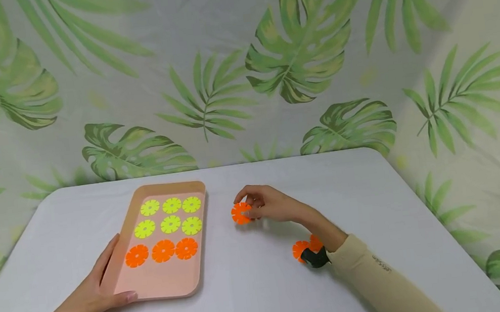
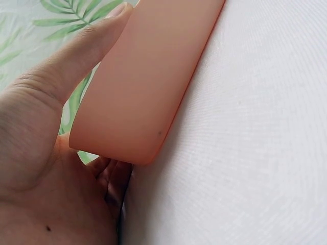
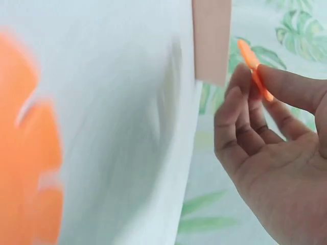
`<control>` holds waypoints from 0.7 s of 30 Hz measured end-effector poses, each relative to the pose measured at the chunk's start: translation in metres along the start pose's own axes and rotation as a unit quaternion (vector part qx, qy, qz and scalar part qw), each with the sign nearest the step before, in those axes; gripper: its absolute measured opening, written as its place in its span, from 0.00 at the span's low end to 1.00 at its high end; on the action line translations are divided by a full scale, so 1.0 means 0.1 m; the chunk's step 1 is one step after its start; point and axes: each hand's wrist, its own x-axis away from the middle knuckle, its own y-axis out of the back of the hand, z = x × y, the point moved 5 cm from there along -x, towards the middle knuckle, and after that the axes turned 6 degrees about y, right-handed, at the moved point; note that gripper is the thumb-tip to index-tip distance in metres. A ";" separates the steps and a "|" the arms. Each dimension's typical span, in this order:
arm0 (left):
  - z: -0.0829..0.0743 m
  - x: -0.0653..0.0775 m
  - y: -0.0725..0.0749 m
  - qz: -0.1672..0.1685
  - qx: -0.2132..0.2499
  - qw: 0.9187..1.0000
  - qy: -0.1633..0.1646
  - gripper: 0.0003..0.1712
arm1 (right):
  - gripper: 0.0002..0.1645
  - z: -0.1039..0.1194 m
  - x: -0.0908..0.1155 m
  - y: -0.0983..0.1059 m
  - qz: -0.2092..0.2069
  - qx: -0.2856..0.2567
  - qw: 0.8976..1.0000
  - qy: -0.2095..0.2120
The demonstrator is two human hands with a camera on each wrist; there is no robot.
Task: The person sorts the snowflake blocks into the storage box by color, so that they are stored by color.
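Observation:
My right hand (image 1: 266, 202) is over the table, pinching an orange notched disc (image 1: 240, 213) between thumb and fingertips. In the right wrist view that disc (image 3: 249, 58) appears edge-on. A pink tray (image 1: 163, 284) stands to its left. My left hand (image 1: 97, 289) grips the tray's near left corner, thumb on the front rim and fingers along the left side. In the left wrist view the thumb presses the tray wall (image 2: 138, 87). Yellow-green discs (image 1: 171, 224) lie in two rows in the tray. Below them is a row of three orange discs (image 1: 163, 251).
More orange discs (image 1: 301, 250) lie on the white table (image 1: 256, 297) beneath my right forearm, partly hidden by the dark wrist camera (image 1: 314, 258). One disc (image 3: 25, 153) looms large in the right wrist view. Leaf-patterned cloth (image 1: 208, 104) hangs behind the table.

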 end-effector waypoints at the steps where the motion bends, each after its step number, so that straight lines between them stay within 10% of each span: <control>1: -0.01 0.00 0.00 0.002 0.006 1.000 0.000 0.68 | 0.19 0.02 -0.03 -0.03 0.000 0.008 1.000 0.012; 21: -0.04 0.01 -0.02 0.003 0.016 1.000 0.008 0.70 | 0.17 0.40 -0.53 -0.57 0.017 -0.011 0.999 0.037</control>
